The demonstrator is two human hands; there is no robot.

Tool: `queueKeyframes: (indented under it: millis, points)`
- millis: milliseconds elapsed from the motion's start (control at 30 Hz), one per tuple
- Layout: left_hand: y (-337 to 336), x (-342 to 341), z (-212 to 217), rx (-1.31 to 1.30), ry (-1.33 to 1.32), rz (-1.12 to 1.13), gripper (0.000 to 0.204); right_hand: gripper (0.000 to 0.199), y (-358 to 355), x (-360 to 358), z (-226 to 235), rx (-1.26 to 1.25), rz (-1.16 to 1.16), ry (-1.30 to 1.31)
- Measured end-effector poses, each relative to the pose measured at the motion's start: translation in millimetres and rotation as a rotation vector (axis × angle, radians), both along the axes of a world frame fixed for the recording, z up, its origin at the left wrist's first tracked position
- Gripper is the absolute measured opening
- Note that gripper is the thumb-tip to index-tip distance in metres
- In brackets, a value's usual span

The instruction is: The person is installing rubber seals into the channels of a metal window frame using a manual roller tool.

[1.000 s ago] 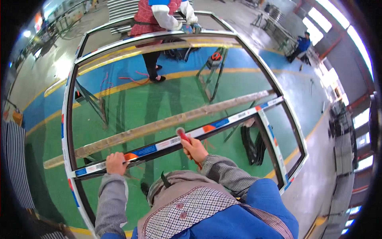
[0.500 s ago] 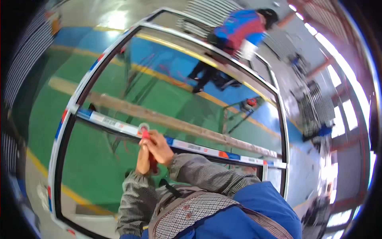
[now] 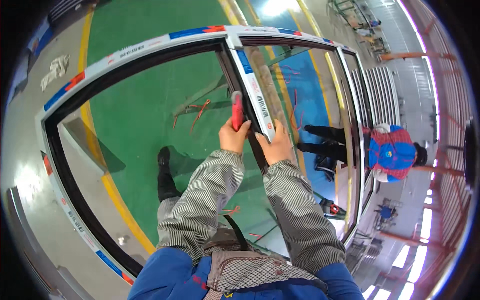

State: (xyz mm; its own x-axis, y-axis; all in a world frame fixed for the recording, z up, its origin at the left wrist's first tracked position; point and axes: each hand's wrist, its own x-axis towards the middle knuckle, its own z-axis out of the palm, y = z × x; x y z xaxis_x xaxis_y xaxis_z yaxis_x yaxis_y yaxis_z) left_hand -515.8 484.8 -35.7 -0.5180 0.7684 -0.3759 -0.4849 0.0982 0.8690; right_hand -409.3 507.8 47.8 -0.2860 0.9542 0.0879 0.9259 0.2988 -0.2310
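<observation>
Frame (image 3: 150, 46) of long bars, dark inside with white, blue and orange film on its outer faces, spreads across the view above a green floor (image 3: 135, 95). A crossbar (image 3: 258, 99) of the same kind runs up from the worker's hands to the frame's far side.

The left hand (image 3: 233, 138) has its fingers clamped on the red handle of a small tool (image 3: 238, 114); a round, pale tip (image 3: 236, 95) points away from the body and lies over the dark strip (image 3: 249, 110) along the crossbar's left side. Whether the tip presses on the strip cannot be told. The right hand (image 3: 277, 146) is closed across the crossbar just beside it, thumb toward the strip and fingers over the other side — how tightly is unclear.

The step in hand appears to be working the tool along that strip, near the middle of the crossbar's visible length. The next move seems to call for keeping the tip in line with the strip, pressing evenly, while the right hand steadies the bar.

Beyond the frame's right side — well apart from these hands — a co-worker (image 3: 394, 154) in blue and red stands by it.
</observation>
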Motion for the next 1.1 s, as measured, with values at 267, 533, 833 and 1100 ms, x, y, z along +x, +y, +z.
queueKeyframes:
  millis: [267,533,833,1100]
  points:
    - [21,-11,23,-0.168,0.279,-0.067,0.036,0.029,16,-4,-13,0.019,0.047,0.122]
    - [27,-8,4,-0.007,0.06,-0.042,0.023,0.03,19,-3,-16,-0.051,0.026,0.157]
    - [19,-22,15,-0.114,0.156,-0.198,0.029,0.067,27,-42,-8,0.136,0.137,-0.292]
    - [20,-35,9,-0.027,0.308,-0.181,0.027,0.049,29,-41,-23,0.233,0.034,-0.161]
